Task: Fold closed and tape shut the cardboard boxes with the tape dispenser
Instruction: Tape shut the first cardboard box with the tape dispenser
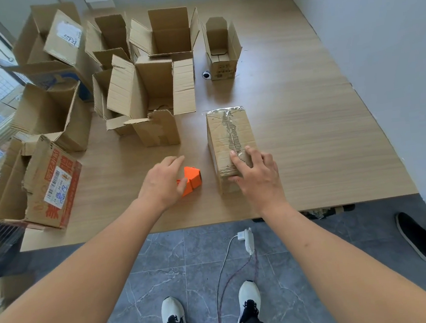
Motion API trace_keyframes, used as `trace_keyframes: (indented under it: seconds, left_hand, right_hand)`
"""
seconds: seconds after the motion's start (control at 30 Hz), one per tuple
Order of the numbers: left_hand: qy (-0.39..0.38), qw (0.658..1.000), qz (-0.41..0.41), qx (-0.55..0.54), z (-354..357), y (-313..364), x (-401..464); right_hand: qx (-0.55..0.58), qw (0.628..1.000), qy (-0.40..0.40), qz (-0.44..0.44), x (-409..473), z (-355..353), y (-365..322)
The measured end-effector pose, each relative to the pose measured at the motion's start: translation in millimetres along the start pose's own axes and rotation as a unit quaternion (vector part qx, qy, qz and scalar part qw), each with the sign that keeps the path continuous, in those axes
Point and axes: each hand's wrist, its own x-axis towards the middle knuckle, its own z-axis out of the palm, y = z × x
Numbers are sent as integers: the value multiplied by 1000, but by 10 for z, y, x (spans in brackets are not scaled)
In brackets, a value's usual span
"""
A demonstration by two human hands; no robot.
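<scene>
Taped box (231, 144): closed, tape along its top seam, lying on the surface (321, 138) under the right hand, likely steadied so the tape end beds down.
Right hand (256, 176): fingers spread almost straight, pressing the box's near end; grips nothing.
Tape dispenser (192, 179): orange, on the surface just right of the left hand, probably kept within reach for the next box.
Left hand (163, 183): relaxed, loosely open above the dispenser; contact unclear.
Open box (148, 99): beyond the left hand, flaps up, untaped.

1 head-worn wide-angle camera looks steeply down, close over the table (307, 126) edge.
</scene>
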Motion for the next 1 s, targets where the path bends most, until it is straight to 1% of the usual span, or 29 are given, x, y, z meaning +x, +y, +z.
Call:
trace_keyframes:
  seconds: [0.07,0.1,0.17,0.27,0.37,0.47,0.6,0.7,0.77,0.83,0.9,1.0]
  left_hand:
    - [64,992,101,-39,-48,174,68]
    - [78,985,145,-45,-61,263,112]
    - [69,976,203,-46,-54,429,185]
    - [33,971,237,-29,28,593,211]
    - [43,970,229,-63,95,646,190]
    - [62,971,218,-72,117,646,193]
    - [60,971,214,-87,125,688,173]
    - [51,969,215,-112,107,670,165]
    - [42,966,222,-124,80,631,179]
    - [45,964,232,-119,86,616,187]
    - [63,965,230,-105,135,642,176]
    - [84,970,200,-110,208,711,142]
  right_hand:
    - [23,1000,-10,-1,33,-43,-6]
    - [36,999,-18,0,49,-63,1]
    - [64,997,-36,3,65,-107,39]
    - [98,994,-45,-22,71,-193,194]
    - [123,989,-57,-61,107,-268,374]
    - [162,984,-59,-36,150,-274,507]
    - [149,988,14,-43,65,-198,591]
    - [175,983,27,-55,38,-210,632]
    - [187,979,26,-80,80,-206,679]
    - [188,977,28,-98,99,-189,716]
    - [182,979,37,-86,79,-167,717]
    - [163,984,58,-52,54,-127,683]
